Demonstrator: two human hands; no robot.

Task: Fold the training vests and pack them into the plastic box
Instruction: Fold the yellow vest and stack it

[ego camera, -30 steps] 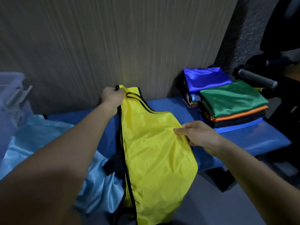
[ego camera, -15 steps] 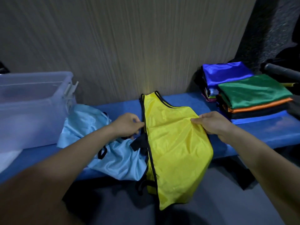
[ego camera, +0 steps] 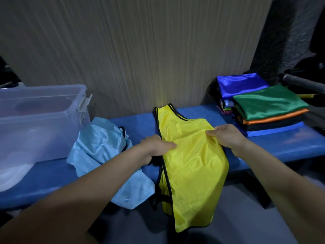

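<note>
Left hand (ego camera: pixel 156 147) slid onto yellow vest (ego camera: pixel 191 161); both hands seemingly pinch it, right hand (ego camera: pixel 226 138).

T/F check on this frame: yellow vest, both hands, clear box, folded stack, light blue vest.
1. Both hands, left hand and right hand, grip the yellow mesh vest with black trim. True.
2. The vest's lower end hangs over the blue bench edge. True.
3. The clear plastic box sits right of the vest. False: left.
4. An orange vest tops the folded stack. False: green does.
5. The crumpled light blue vest lies beside the box. True.
</note>
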